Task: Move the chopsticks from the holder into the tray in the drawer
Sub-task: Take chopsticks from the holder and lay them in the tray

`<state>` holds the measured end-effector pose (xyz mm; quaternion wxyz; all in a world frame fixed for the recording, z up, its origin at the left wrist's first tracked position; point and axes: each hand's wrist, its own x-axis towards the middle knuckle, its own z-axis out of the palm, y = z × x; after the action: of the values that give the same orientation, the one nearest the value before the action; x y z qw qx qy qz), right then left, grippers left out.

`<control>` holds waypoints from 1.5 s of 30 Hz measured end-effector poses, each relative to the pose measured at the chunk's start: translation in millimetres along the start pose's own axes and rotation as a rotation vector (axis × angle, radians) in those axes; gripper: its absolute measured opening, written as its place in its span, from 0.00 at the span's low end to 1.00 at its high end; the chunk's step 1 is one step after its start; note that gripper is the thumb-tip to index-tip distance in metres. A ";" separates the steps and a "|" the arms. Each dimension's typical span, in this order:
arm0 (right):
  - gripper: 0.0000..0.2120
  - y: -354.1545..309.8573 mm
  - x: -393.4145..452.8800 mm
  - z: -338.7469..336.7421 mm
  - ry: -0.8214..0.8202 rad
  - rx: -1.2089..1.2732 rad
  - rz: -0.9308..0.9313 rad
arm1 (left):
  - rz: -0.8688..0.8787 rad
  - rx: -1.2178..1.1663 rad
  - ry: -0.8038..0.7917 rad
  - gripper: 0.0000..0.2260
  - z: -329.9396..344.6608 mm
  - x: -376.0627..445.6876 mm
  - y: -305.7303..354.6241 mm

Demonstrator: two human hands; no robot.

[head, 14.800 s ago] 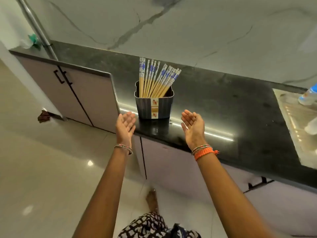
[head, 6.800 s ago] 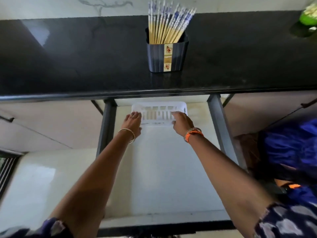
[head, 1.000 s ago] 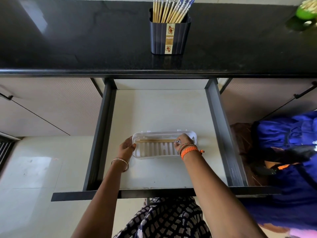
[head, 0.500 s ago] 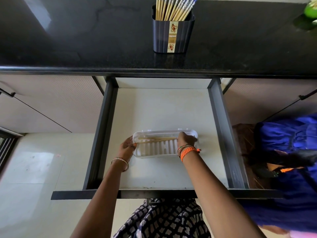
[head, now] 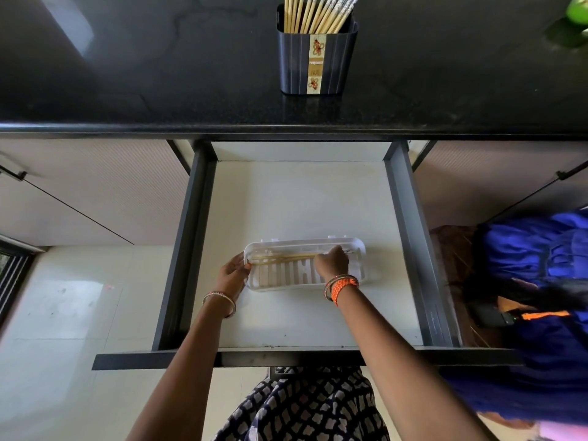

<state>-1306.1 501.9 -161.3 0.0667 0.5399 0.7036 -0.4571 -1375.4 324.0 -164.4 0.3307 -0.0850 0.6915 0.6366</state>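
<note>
A white slotted tray [head: 358,248] lies in the middle of the open drawer [head: 299,202]. A few chopsticks [head: 283,258] lie lengthwise in the tray's far half. My left hand [head: 234,275] grips the tray's left end. Over the tray's right half, my right hand [head: 332,264] has its fingers curled round the ends of those chopsticks. On the black countertop [head: 159,68] above stands a dark holder [head: 316,58] with several more chopsticks [head: 315,12] upright in it.
The drawer has dark side rails [head: 413,243] and a dark front edge [head: 286,358]. Closed cabinet fronts [head: 95,192] flank it. A person in blue clothing [head: 541,297] is close on the right. A green object [head: 577,7] sits at the counter's far right.
Since one second ago my right hand has shifted slightly left along the chopsticks in the tray. The left hand and the tray stay where they were.
</note>
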 end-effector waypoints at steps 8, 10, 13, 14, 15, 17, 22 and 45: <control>0.33 16.3 -8.5 0.5 0.046 -0.529 -0.217 | -0.024 0.024 -0.002 0.15 -2.1 2.4 -1.7; 0.31 20.3 -10.0 1.1 0.090 -0.648 -0.327 | -0.032 0.023 0.003 0.15 -2.5 2.6 -1.8; 0.21 21.8 -7.8 -0.3 0.092 -0.717 -0.489 | -0.023 0.012 -0.003 0.15 -1.9 1.4 -1.5; 0.18 20.9 -6.7 -1.7 0.077 -0.708 -0.516 | -0.019 0.008 -0.001 0.15 -1.7 1.3 -1.5; 0.16 20.2 -5.1 -3.2 0.067 -0.702 -0.531 | -0.015 0.005 0.003 0.15 -1.6 1.3 -1.4; 0.14 19.7 -1.3 -6.4 0.054 -0.696 -0.542 | -0.010 0.005 0.002 0.15 -1.2 1.1 -1.2; 0.16 19.7 3.4 -11.6 0.031 -0.688 -0.598 | -0.024 0.034 -0.007 0.15 -0.8 0.0 1.3; 0.09 -323.6 115.4 -208.1 0.378 0.507 -0.608 | 0.984 0.840 0.110 0.21 128.8 111.5 339.7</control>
<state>-1535.6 731.7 75.0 -0.3352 0.3817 0.6961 -0.5074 -1598.9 538.0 56.3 -0.0305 0.3458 0.8557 0.3838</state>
